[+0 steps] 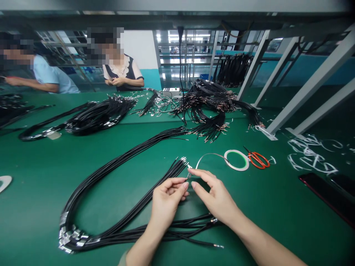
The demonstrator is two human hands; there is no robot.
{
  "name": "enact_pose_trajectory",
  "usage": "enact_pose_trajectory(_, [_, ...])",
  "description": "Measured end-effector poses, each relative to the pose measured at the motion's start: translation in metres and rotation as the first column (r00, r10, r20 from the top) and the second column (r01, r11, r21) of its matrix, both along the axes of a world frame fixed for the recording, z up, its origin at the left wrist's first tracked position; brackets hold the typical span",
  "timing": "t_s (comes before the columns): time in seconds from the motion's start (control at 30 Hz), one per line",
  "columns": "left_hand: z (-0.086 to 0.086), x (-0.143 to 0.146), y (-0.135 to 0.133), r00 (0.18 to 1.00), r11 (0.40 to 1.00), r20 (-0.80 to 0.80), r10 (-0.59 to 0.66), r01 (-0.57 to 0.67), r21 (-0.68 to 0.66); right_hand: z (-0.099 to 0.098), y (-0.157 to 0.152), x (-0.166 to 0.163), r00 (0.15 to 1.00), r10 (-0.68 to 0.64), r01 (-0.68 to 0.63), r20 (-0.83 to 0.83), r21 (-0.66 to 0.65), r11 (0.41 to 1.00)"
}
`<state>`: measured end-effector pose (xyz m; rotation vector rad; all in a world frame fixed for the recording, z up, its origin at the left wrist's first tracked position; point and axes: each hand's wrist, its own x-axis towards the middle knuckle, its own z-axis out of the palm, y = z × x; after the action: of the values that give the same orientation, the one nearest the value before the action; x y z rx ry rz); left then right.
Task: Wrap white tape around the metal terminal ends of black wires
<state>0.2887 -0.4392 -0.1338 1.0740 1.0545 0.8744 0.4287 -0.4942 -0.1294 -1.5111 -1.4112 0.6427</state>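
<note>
Both hands are being held together: a wire end [187, 177] is being pinched by the left hand [169, 197], while the tape strip [206, 154], stretching rightward, is being touched by the right hand [217, 197], grip unclear.

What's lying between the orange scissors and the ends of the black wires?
A white tape roll, its loose strip trailing toward the wire ends; the head view shows it.
</note>
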Motion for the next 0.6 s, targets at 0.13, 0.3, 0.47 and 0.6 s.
enact_pose_trajectory(0.13, [0.0012,-0.0002,-0.0011,1.0,1.0,-0.02,-0.007,0.007,-0.001,-0.0039,0.0006,-0.0029,0.996,-0.013,0.012,-0.091,-0.012,1.0])
enact_pose_trajectory(0.3, [0.0005,-0.001,-0.0003,1.0,1.0,-0.008,-0.002,0.002,0.002,-0.0053,0.0015,-0.0025,0.998,-0.034,0.033,-0.056,-0.023,0.999])
enact_pose_trajectory(0.47, [-0.003,-0.0017,-0.001,1.0,0.998,-0.014,-0.027,0.028,0.057,-0.0014,0.0006,-0.0015,1.0,-0.029,0.029,-0.004,-0.008,1.0])
enact_pose_trajectory(0.6, [-0.0055,-0.0016,-0.0017,0.999,0.999,0.015,-0.029,0.029,0.038,0.0002,0.0001,-0.0022,0.999,-0.015,0.015,0.033,-0.011,1.0])
